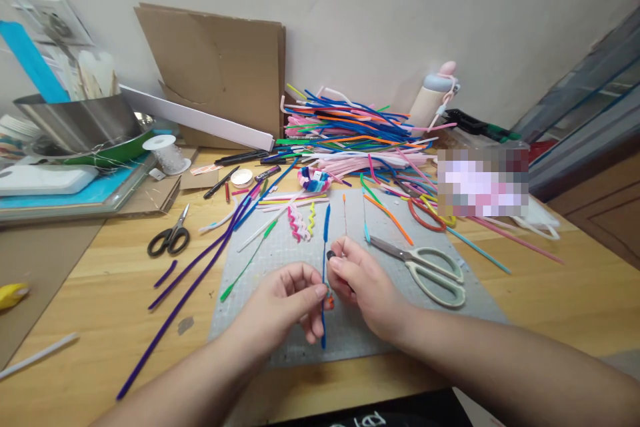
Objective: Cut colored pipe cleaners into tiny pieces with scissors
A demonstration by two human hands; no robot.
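My left hand [285, 300] is closed in a pinch by a blue pipe cleaner [327, 223], which stands lengthwise in front of me, fuzzy at both ends and thin in between. Close beside it, my right hand [367, 287] has its fingers closed on a small item with a black end [331, 255]; the rest of it is hidden by the fingers. A small orange-red bit [329, 303] shows between the hands, too blurred to name. To the right, scissors with pale green handles [435, 273] lie partly open on the grey cutting mat [400, 327]. A green pipe cleaner [242, 269], thinned midway, lies left.
Many coloured pipe cleaners [350, 127] are heaped at the back. Black-handled scissors [170, 238] and long purple pipe cleaners [183, 300] lie left. A spool [165, 152], a metal bowl [83, 127], cardboard [215, 73] and a bottle [431, 103] stand behind.
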